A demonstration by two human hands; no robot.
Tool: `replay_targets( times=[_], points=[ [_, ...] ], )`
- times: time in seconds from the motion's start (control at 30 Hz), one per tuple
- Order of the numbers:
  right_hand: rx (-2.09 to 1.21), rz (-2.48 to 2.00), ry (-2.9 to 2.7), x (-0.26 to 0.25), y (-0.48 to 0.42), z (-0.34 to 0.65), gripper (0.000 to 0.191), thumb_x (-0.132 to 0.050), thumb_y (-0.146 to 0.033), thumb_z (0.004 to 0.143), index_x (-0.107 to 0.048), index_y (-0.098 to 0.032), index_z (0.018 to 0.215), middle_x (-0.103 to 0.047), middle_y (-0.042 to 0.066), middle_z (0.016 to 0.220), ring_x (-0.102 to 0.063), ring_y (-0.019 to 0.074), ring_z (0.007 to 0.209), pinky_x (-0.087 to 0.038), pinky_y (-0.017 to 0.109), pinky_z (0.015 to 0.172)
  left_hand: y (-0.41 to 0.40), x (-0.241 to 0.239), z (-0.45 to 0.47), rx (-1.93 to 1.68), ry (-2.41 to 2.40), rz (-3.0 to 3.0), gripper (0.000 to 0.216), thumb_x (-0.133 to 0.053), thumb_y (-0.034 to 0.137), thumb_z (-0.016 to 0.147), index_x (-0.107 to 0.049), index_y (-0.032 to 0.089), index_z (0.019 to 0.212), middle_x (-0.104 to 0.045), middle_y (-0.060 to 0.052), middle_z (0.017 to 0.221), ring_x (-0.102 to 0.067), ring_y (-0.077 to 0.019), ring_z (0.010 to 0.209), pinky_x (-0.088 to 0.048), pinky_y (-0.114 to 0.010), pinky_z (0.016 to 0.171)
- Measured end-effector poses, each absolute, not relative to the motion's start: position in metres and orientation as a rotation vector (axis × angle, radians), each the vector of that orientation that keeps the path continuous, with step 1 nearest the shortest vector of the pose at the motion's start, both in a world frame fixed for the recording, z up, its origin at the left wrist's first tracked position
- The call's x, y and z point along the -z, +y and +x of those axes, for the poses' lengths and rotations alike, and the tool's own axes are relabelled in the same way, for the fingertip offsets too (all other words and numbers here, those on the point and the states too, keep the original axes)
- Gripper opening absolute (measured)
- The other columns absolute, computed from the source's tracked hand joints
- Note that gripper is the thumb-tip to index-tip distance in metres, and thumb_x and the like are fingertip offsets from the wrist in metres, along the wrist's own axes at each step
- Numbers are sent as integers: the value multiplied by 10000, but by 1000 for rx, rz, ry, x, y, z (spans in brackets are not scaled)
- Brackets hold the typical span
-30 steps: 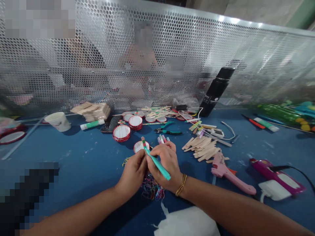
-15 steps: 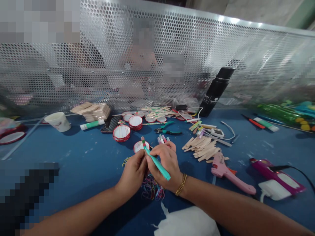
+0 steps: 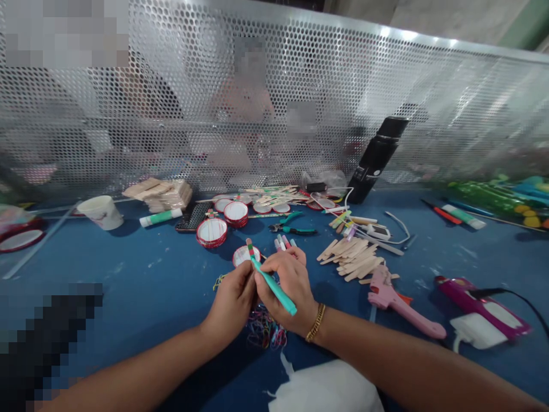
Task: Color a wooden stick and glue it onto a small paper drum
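My left hand (image 3: 234,303) and my right hand (image 3: 289,289) meet over the blue table (image 3: 141,274). The right hand's fingers are closed round a teal marker (image 3: 274,289) that slants back toward my wrist. The left hand pinches a short stick (image 3: 250,248) painted green, red and white, standing upright between both hands. The marker's front end touches this stick. Under my hands lies a heap of thin coloured rubber bands (image 3: 263,332). A small red-rimmed round lid (image 3: 244,255) sits just behind the stick.
Plain wooden sticks (image 3: 354,257) lie right of my hands, then a pink glue gun (image 3: 397,300) and a magenta one (image 3: 476,306). More red-rimmed lids (image 3: 212,232), teal pliers (image 3: 291,230), a glue stick (image 3: 160,218), a paper cup (image 3: 102,212) and a black bottle (image 3: 377,160) stand before the perforated metal screen (image 3: 300,86). People sit behind it.
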State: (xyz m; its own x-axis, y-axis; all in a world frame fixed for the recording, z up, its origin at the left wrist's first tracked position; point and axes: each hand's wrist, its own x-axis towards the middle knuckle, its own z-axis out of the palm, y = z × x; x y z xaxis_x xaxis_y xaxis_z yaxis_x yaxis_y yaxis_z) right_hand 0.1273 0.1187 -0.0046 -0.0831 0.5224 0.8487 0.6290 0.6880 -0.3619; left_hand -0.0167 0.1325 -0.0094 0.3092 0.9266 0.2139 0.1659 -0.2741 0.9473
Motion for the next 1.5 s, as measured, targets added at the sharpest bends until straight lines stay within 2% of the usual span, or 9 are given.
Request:
replay_targets(
  times=[0.2,0.43,0.6,0.73,0.97,1.3,1.5],
  points=[
    [117,-965,-1702,3,118,128,25,-575,-236,915,-554,-223,914,-675,2,818,-658,179,787,-386,418,927,133,14,-16,-1029,1008,1591,313,-504,451,930,-425,224,730,-421,52,634,-351,-121,564,-317,-238,506],
    [117,-903,-1745,3,117,127,36,-583,-211,904,-553,-224,920,-682,1,827,-658,172,800,-402,386,886,133,9,-16,-1081,986,1645,337,-532,415,916,-392,230,671,-378,59,590,-370,-135,585,-404,-263,634],
    [123,-915,-1735,4,118,127,24,-579,-226,918,-556,-221,921,-674,12,836,-652,176,810,-423,379,870,133,10,-16,-1087,994,1650,329,-531,397,913,-393,233,664,-382,57,576,-431,-152,619,-432,-271,666],
    [124,-922,-1737,5,119,127,26,-578,-233,926,-559,-218,936,-672,21,845,-647,180,821,-434,373,852,132,11,-16,-1072,1006,1652,324,-516,387,926,-386,229,675,-387,54,590,-450,-150,636,-417,-256,625],
    [119,-980,-1711,4,119,128,27,-564,-245,926,-553,-221,920,-671,7,812,-645,177,785,-393,425,907,131,8,-14,-1033,1034,1621,309,-492,439,931,-437,220,721,-413,57,613,-346,-117,546,-321,-237,493],
    [120,-928,-1727,5,118,128,35,-586,-238,917,-556,-228,933,-674,6,843,-654,177,811,-405,395,893,132,8,-16,-1061,1001,1637,342,-515,418,927,-388,226,673,-398,49,591,-420,-139,603,-369,-246,568],
    [124,-984,-1714,5,119,129,21,-565,-245,929,-553,-229,936,-675,7,829,-652,182,800,-391,417,917,132,10,-15,-1048,1022,1582,322,-530,468,918,-483,209,732,-425,54,599,-355,-114,533,-318,-231,488]
  ],
)
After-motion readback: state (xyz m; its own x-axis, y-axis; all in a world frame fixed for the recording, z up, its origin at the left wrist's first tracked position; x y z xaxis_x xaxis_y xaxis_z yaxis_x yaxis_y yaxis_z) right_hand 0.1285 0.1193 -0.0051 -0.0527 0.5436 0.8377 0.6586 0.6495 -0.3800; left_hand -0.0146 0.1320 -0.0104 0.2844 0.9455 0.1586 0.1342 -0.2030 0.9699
